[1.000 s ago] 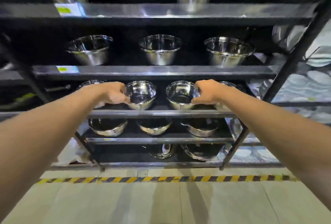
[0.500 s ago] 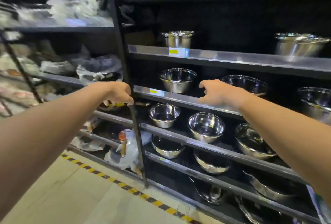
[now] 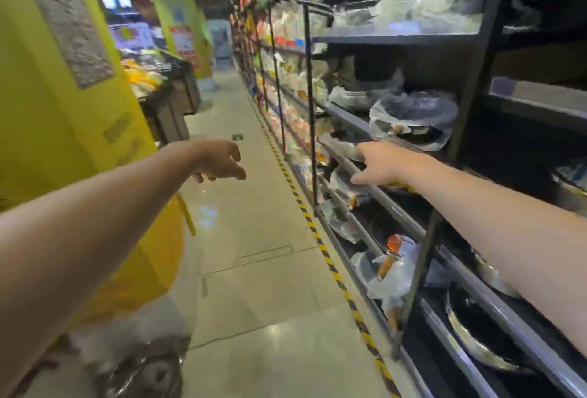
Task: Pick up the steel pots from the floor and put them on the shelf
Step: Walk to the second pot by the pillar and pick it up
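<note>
My left hand (image 3: 217, 160) hangs open over the aisle floor, fingers loosely apart and holding nothing. In front of the dark shelf unit (image 3: 394, 216) on the right, my right hand (image 3: 381, 162) is also open and empty, close to a shelf rail. Steel pots (image 3: 571, 181) show only at the far right edge and on the lowest shelves (image 3: 476, 343), blurred. At the bottom left a blurred shiny pile (image 3: 143, 362) sits on the floor; I cannot tell if it is pots.
A yellow pillar (image 3: 63, 111) fills the left side. The shop aisle floor (image 3: 254, 238) runs ahead, with a yellow-black hazard stripe (image 3: 317, 238) along the shelf base. Plastic-wrapped goods (image 3: 413, 118) lie on the shelves beside my right hand. A display stand (image 3: 165, 92) is further down.
My view has swung left, from facing the pot shelves to looking down the aisle. Both hands let go of the pots placed on the shelf and came away empty.
</note>
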{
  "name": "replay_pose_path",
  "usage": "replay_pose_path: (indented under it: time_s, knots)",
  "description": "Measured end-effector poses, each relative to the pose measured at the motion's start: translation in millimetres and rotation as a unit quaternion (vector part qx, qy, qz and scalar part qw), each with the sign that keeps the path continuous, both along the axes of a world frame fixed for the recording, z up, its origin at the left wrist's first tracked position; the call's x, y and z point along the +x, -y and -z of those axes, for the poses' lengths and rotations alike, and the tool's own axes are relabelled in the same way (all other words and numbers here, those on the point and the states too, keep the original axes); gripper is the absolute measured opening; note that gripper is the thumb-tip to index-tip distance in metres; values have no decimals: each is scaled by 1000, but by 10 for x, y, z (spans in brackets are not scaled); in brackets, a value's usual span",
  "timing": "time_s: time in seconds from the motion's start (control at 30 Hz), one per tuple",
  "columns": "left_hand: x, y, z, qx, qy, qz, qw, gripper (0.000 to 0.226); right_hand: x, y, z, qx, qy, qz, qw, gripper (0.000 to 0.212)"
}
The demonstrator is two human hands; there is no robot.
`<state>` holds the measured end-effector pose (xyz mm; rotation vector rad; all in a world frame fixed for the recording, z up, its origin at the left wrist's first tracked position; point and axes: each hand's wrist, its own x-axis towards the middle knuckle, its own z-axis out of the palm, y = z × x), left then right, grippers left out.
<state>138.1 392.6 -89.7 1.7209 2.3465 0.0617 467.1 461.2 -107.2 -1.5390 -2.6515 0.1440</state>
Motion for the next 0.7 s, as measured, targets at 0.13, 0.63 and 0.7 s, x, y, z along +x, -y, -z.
replay_pose_path:
  time_s: [0.13,0.63,0.7]
  knots:
    - [-744,867,-7,-12,-12,-111,994,60,-1011,79,-8,8,7,-106,994,69]
    - [-2915,3826,12,-12,-30,-347,937,43,-4500,1601,17,21,11,-351,936,73]
    - [-3211,4017,36,-22,-26,-349,937,45,-4865,1756,17,28,16,-358,933,72]
